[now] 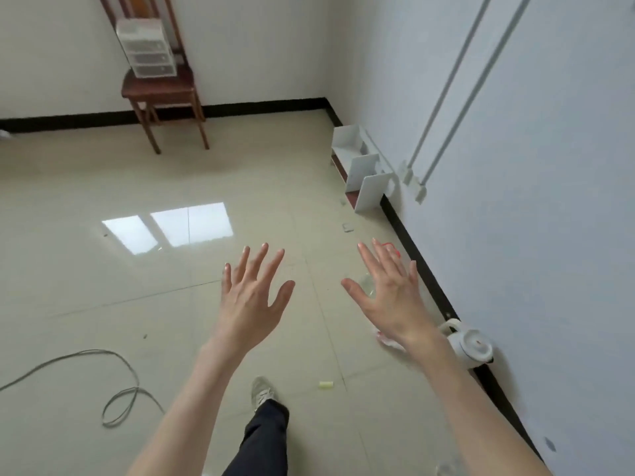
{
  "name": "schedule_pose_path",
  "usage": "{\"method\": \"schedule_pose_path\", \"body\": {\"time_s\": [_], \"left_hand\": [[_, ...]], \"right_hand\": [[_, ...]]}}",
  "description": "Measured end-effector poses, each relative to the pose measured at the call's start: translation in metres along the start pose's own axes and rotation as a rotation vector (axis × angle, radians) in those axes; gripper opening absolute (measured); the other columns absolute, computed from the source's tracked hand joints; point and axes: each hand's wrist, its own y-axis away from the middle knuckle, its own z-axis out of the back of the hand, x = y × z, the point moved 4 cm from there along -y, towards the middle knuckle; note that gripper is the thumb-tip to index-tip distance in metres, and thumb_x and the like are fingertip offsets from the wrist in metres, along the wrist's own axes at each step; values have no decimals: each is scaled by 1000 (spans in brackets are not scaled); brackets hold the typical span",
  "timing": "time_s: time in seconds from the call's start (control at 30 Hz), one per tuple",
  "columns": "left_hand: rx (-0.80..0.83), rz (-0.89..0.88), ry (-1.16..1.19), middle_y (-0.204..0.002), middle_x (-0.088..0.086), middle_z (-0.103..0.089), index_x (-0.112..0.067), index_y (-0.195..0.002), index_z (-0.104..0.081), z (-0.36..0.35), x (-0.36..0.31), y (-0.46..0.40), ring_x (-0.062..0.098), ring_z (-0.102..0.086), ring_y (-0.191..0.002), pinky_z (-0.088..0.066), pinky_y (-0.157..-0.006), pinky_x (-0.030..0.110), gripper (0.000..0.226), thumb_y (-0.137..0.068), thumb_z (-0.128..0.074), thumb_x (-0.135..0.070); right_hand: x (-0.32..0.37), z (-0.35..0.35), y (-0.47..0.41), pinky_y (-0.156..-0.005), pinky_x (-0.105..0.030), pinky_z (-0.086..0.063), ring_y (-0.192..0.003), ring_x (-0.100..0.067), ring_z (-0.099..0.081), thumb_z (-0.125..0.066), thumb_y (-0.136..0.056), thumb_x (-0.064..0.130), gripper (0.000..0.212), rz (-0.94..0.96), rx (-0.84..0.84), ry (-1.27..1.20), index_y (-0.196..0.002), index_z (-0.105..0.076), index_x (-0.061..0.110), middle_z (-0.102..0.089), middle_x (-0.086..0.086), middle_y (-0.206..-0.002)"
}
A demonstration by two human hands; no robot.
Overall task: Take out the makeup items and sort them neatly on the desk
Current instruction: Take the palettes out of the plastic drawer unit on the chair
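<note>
Both hands are reaching forward over the tiled floor (103, 286), the left hand (252, 297) and right hand (388, 297) spreading their fingers wide, holding nothing. A small drawer box (146, 48) is sitting on the wooden chair (161, 89) at the far wall.

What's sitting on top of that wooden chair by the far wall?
A small white drawer organizer with three translucent drawers sits on the seat of the wooden chair, against its backrest. What the drawers hold cannot be made out from here.
</note>
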Motion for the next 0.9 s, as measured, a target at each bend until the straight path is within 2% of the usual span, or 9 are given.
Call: {"method": "schedule_pose_path", "body": {"time_s": [0.13,0.4,0.6,0.9], "left_hand": [[-1,64,-58,-156,-4,-13,-33,-146,-21,34,74,-66,19,1,-145,1,-116,44,58,-93,-37,-49],[-83,194,-112,-156,-4,-11,-32,-146,-18,104,193,-174,19,2,-145,1,-116,44,59,-93,-35,-49],[-70,280,-103,-156,-3,-11,-32,-147,-16,118,264,-248,19,2,-144,1,-116,44,59,-93,-34,-49],[-160,363,-128,-156,-3,-12,-31,-147,-18,163,352,-434,19,0,-144,2,-116,44,60,-92,-33,-50]], "right_hand": [[65,-17,-100,-115,-46,6,-145,-13,2,-34,-90,60,69,62,27,3,-148,-7,34,-4,5,-158],[178,-51,-261,-115,-46,7,-145,-14,1,-34,-89,61,70,238,72,17,-148,-9,34,-5,4,-158],[227,-78,-376,-114,-45,9,-145,-14,3,-33,-89,62,70,308,122,21,-148,-7,35,-3,4,-158],[294,-83,-596,-114,-46,10,-145,-15,4,-36,-91,59,70,415,138,46,-149,-7,33,-1,3,-158]]}}
